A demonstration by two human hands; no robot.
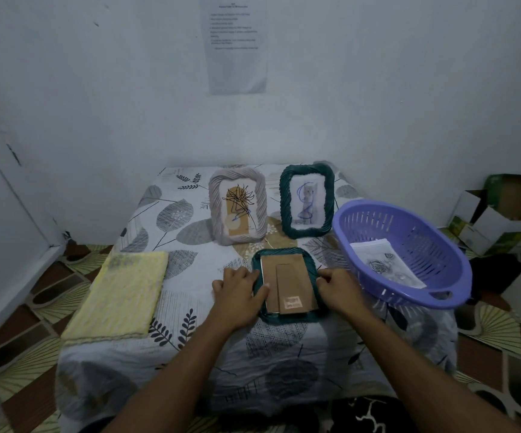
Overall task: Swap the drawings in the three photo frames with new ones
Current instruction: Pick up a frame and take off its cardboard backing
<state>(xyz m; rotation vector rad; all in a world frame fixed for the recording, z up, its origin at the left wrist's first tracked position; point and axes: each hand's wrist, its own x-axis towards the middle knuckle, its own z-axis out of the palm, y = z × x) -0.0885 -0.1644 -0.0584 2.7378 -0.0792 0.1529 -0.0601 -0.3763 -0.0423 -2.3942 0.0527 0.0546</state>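
teal frame (287,284) face-down (long axis toward wall (378,104))

A low table draped in a white leaf-print cloth (178,320) stands against a white wall, where a printed paper sheet (235,45) hangs. A folded yellow towel (121,292) lies at its left, a purple slotted plastic basket (415,235) at its right. Opened cardboard boxes (496,220) sit on the patterned tile floor (28,314).

On the leaf-printed table (171,335), a teal frame (287,284) was laid face down between left hand (240,292) and right hand (340,290). A grey frame (238,210) and a green frame (307,200) were stood beyond them. A yellow towel (118,295) was spread leftward, and a purple basket (403,251) was set rightward.
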